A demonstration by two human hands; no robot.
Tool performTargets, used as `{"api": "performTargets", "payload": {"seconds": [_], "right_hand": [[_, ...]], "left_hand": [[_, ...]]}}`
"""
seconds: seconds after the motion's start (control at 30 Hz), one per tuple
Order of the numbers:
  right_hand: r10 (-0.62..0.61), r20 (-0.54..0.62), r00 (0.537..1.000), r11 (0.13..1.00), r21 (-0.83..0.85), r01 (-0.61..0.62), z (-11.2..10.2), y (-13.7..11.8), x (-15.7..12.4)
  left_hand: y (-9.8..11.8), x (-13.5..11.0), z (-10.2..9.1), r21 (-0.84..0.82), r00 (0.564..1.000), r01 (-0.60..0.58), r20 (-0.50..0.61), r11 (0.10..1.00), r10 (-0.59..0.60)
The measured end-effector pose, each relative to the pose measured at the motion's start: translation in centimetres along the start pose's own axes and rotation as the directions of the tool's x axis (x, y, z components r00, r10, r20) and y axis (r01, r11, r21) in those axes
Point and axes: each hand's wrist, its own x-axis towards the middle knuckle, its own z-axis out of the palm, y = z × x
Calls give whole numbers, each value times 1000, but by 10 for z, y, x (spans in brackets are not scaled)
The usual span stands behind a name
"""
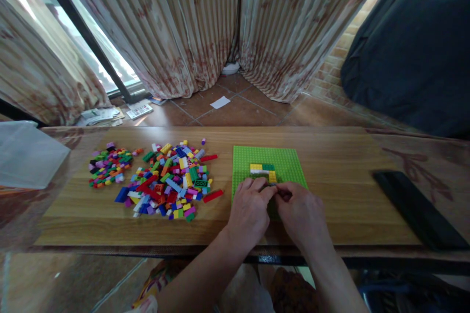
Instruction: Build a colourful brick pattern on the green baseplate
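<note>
A light green baseplate point(264, 155) lies on the wooden board. On it several toy bricks stand joined: a yellow brick point(256, 167) at the back left, a green brick point(268, 167) beside it, a second yellow brick point(272, 176) nearer me, and a white piece along the inner side. My left hand point(250, 208) rests over the baseplate's near half, fingers curled and closed. My right hand point(304, 212) pinches just right of it. The fingertips of both hands meet by the nearer yellow brick. Whatever they grip is hidden by the fingers.
Left of the baseplate spreads a large pile of mixed bricks point(172, 181), with a smaller pile of little bricks point(110, 165) beyond. A translucent plastic bin point(29, 154) stands at far left. A long black object point(418, 210) lies at the right. Curtains point(183, 34) hang behind.
</note>
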Motion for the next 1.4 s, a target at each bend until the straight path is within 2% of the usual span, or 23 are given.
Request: {"api": "performTargets", "payload": {"seconds": [0.3, 0.63, 0.93, 1.1, 1.23, 1.33, 1.4], "right_hand": [[-12, -59, 998, 1000, -2, 12, 3, 3, -1], [-51, -51, 997, 999, 14, 52, 3, 3, -1], [-43, -58, 997, 999, -5, 43, 3, 1, 0], [-1, -38, 999, 1000, 28, 2, 0, 1, 0], [81, 28, 996, 985, 151, -84, -8, 12, 3], [144, 44, 989, 965, 217, -151, -12, 23, 5], [147, 37, 988, 959, 240, -151, -13, 28, 5]], "left_hand": [[-3, -1, 3, 0, 1000, -17, -17, 1000, 17], [-3, 1, 5, -39, 999, -16, -35, 999, 15], [-3, 1, 4, -9, 999, -21, -24, 1000, 20], [-7, -2, 3, -99, 996, -44, -82, 994, 36], [-10, -2, 3, -222, 988, -55, -154, 973, 21], [-11, -2, 2, -243, 985, -36, -173, 969, -7], [-10, -3, 2, -230, 985, -25, -172, 973, -16]]}}
